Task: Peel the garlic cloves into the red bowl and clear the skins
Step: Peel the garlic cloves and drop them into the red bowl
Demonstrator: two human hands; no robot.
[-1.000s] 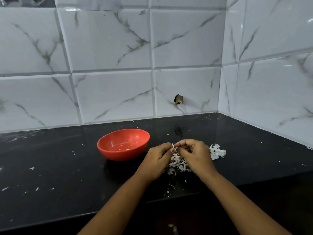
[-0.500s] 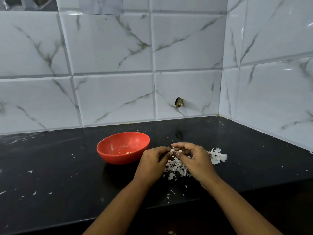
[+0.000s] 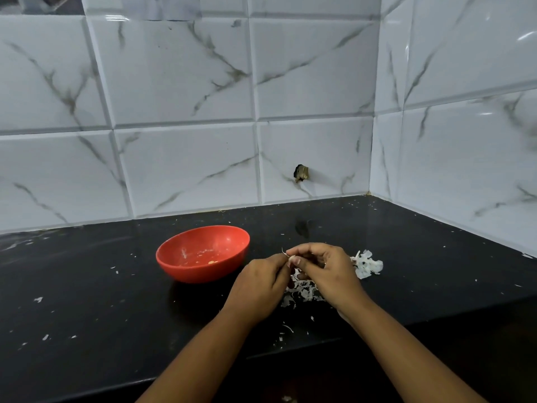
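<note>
**Garlic peeling, mid-task: one clove in hand, skins uncleared**

**Status.** By my reading, peeling is under way and clearing is not yet begun.
- One garlic clove (image 3: 292, 258) is held above the worktop (image 3: 116, 315). It is just right of the red bowl (image 3: 203, 273), apart from it, and over the nearer heap of skins (image 3: 302, 289).
- Left hand (image 3: 258, 289): its grip pinches the clove from the left, fingers curled.
- Right hand (image 3: 328, 274): its grip is curled on the same clove from the right, fingertips meeting those of the left.
- A thin curl of skin stands up from the clove. How much skin remains on it is too small to tell.
- The bowl holds pale smears and a small yellowish bit on its floor. No whole peeled clove can be made out, so the yield cannot be counted.

**Left to do, as judged.** Finish this clove, drop it into the bowl, then gather both heaps and the stray bits.

**Count.**
- Red bowl: one.
- Hands: two, both engaged.
- Cloves in view: one; no unpeeled ones are seen waiting.
- Heaps of skins: two, one beneath the hands and a second heap (image 3: 367, 264) just right of the right hand.
- Loose flecks (image 3: 38, 299): many, scattered over the worktop, not counted.
- Tiled wall (image 3: 186, 82): one small hole (image 3: 301, 173).
</note>
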